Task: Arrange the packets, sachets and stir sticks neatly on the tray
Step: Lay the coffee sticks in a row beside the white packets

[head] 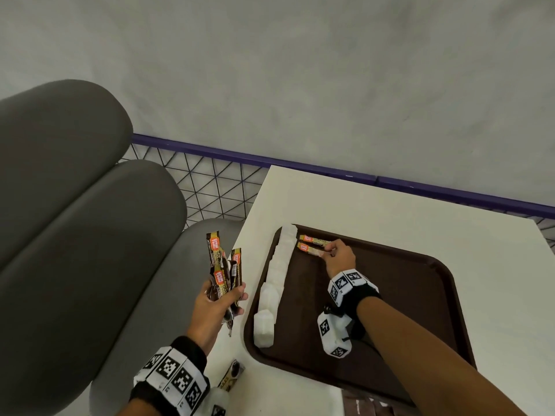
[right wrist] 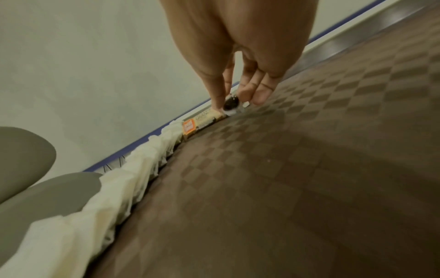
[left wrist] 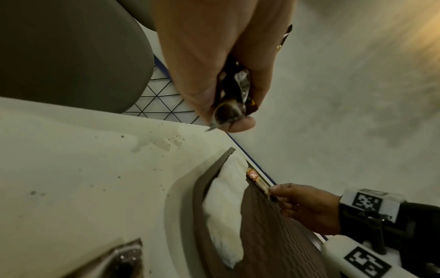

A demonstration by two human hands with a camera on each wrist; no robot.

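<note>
The right hand reaches to the far left corner of the brown tray, its grip pinched on the near end of a coffee stick sachet, thumb and fingertips closed on the wrapper so it can be steered flat beside the sachet already laid down; the two lie parallel and just beside each other, evidently the start of a row. Along the tray's left wall runs a line of white sachets, overlapping end to end, which leaves the middle of the tray free for that row. The left hand hovers off the counter's left edge, clenched round a fanned bundle of sachets, held upright as a ready supply for the right hand to draw from one at a time. Another packet lies on the counter near the left wrist, and something dark, possibly more packets, shows at the tray's near edge, though it is too cropped to name.
</note>
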